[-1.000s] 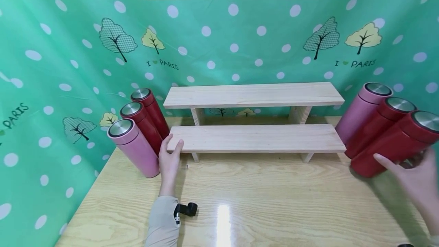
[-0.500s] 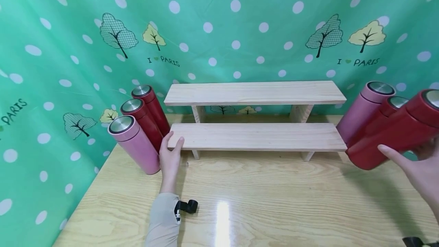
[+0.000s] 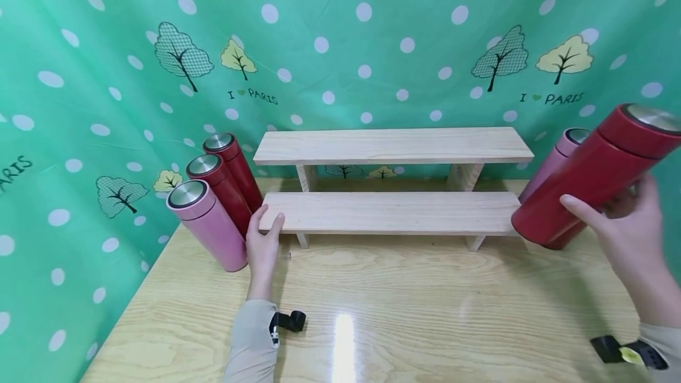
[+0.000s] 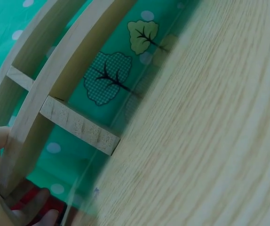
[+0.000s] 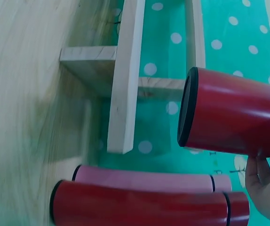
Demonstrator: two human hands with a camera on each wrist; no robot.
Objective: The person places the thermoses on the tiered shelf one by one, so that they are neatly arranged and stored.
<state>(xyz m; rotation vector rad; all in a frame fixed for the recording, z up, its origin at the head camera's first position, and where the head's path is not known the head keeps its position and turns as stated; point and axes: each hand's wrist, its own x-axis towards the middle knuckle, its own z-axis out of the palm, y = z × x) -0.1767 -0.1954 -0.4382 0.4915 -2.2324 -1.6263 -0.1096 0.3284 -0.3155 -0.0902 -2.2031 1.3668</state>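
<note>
The step in hand looks to be carrying: the right hand (image 3: pixel 630 232) grips a red flask (image 3: pixel 596 173) around its body and holds it near upright, off the table (image 3: pixel 372 288), near the right end of the lower board (image 3: pixel 393 213) and apart from it. A second red flask (image 5: pixel 139 203) and a pink flask (image 5: pixel 144 180) stand side by side past that end, mostly hidden in the head view. The left hand (image 3: pixel 262 247) grips the board's left end, seemingly to steady it. Any move inward probably calls for a firm hold and the flask's base kept clear of the board's edge.
</note>
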